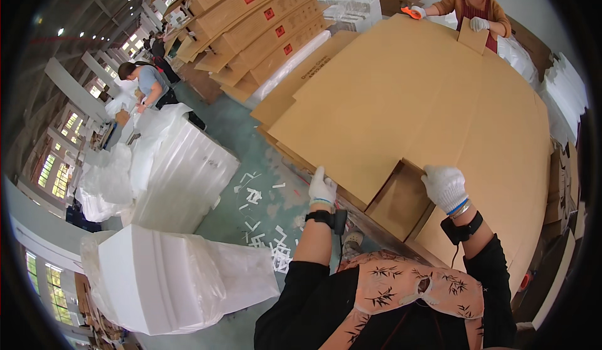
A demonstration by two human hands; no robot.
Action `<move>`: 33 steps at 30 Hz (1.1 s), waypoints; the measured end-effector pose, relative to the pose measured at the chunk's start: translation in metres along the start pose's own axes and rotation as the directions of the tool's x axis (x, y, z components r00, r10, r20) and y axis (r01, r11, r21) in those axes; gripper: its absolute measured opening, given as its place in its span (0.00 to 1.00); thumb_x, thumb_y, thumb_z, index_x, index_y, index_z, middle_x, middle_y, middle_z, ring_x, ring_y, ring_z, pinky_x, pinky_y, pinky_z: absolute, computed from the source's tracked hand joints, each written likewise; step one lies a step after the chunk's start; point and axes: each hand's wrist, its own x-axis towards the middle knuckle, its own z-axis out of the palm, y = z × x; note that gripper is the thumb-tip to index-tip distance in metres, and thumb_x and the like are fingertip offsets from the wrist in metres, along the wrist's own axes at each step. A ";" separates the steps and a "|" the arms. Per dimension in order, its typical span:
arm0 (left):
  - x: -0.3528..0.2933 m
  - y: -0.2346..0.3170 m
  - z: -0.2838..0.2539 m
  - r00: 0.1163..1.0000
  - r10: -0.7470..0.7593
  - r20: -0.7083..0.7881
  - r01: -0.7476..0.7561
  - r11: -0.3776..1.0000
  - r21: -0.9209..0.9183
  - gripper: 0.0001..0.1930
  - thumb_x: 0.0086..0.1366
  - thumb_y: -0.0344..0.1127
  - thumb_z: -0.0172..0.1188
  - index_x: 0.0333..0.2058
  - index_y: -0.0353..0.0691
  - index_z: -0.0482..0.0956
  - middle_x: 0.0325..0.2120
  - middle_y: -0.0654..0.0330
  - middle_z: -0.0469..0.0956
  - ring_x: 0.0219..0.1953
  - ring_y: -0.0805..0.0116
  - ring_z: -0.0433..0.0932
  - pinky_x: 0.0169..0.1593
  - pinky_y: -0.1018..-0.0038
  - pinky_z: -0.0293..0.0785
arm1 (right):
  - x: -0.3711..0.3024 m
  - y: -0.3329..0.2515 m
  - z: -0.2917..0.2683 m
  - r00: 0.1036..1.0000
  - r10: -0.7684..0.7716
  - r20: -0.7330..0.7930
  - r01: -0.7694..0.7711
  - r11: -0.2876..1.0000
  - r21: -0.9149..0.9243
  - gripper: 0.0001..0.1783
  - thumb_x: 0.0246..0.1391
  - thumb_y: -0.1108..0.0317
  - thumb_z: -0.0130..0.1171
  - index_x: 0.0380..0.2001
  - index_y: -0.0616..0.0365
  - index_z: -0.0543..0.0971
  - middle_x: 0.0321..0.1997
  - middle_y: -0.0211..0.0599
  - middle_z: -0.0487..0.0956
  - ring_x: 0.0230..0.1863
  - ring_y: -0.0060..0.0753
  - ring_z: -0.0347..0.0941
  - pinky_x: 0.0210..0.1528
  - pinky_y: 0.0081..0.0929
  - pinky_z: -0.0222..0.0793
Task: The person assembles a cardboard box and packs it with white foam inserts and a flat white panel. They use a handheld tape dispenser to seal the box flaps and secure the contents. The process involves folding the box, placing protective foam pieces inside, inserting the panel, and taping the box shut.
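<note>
A large flat cardboard sheet [407, 99] lies spread out in front of me, on top of other cardboard. My left hand [322, 188], in a white glove, is closed on the sheet's near left edge. Farther right, my right hand [444, 186], also gloved, has its fingers curled at the border of a slot in the sheet; its fingertips are partly hidden. Through that slot, between the two hands, a lower cardboard layer [401, 201] shows. Across the sheet a co-worker [475, 11] in white gloves holds an orange tool [411, 13] and the sheet's upright far flap [473, 36].
Tall stacked cartons [251, 30] stand beyond the sheet's left side. White wrapped goods [182, 162] and a white foam-like block [182, 281] are at left. White scraps [279, 250] litter the green floor [251, 181]. Another person [150, 83] works farther back.
</note>
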 end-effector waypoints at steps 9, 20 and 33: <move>-0.107 0.076 0.151 0.742 0.284 0.607 -0.599 0.687 0.411 0.12 0.67 0.29 0.58 0.48 0.32 0.77 0.42 0.58 0.83 0.43 0.67 0.82 0.48 0.72 0.79 | -0.056 0.060 0.024 0.942 0.244 -0.229 -0.166 0.935 0.312 0.11 0.54 0.60 0.65 0.32 0.55 0.81 0.24 0.46 0.79 0.28 0.53 0.77 0.31 0.44 0.72; -0.336 -0.033 0.276 -0.382 -0.082 0.921 -0.895 0.281 -0.347 0.41 0.53 0.52 0.64 0.61 0.30 0.68 0.62 0.37 0.67 0.61 0.37 0.70 0.62 0.53 0.70 | -0.222 0.150 0.170 0.688 0.704 0.176 -0.553 0.351 0.756 0.23 0.66 0.53 0.54 0.51 0.61 0.79 0.45 0.40 0.84 0.39 0.44 0.80 0.40 0.38 0.74; -0.246 -0.148 0.303 0.221 -0.702 0.677 -0.950 -0.313 -0.015 0.51 0.56 0.61 0.64 0.68 0.33 0.57 0.68 0.40 0.60 0.70 0.46 0.60 0.69 0.59 0.61 | -0.316 0.152 0.132 0.375 0.917 0.137 -0.741 0.207 0.639 0.28 0.63 0.50 0.54 0.58 0.59 0.73 0.58 0.43 0.74 0.55 0.44 0.69 0.55 0.40 0.64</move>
